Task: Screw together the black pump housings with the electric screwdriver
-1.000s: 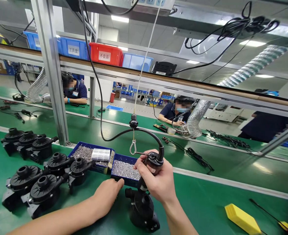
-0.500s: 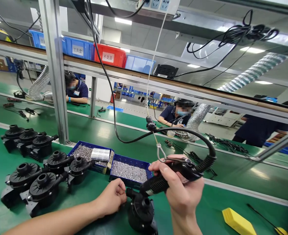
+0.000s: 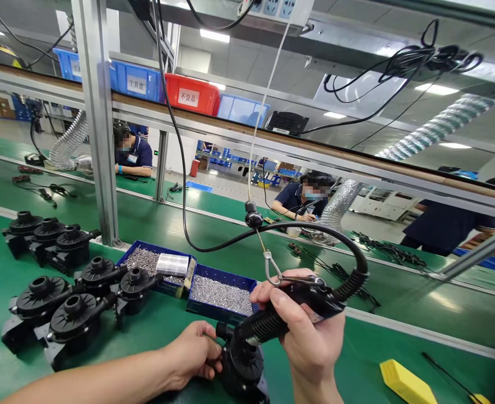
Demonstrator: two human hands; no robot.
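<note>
Black driver [image 3: 268, 324] over housing [image 3: 242, 366], blue trays [image 3: 207, 310] behind, yellow block [image 3: 406, 381] rightward

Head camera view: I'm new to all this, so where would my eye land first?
Probably on the black tool with its looping cable, held slantwise in the grip of the right hand, over a round black housing at lower centre. The left hand is beside that housing. Next might come the bright red bin, high up and left of centre.

Green benches [image 3: 398, 336] and parts trays [image 3: 207, 312] show a factory.
</note>
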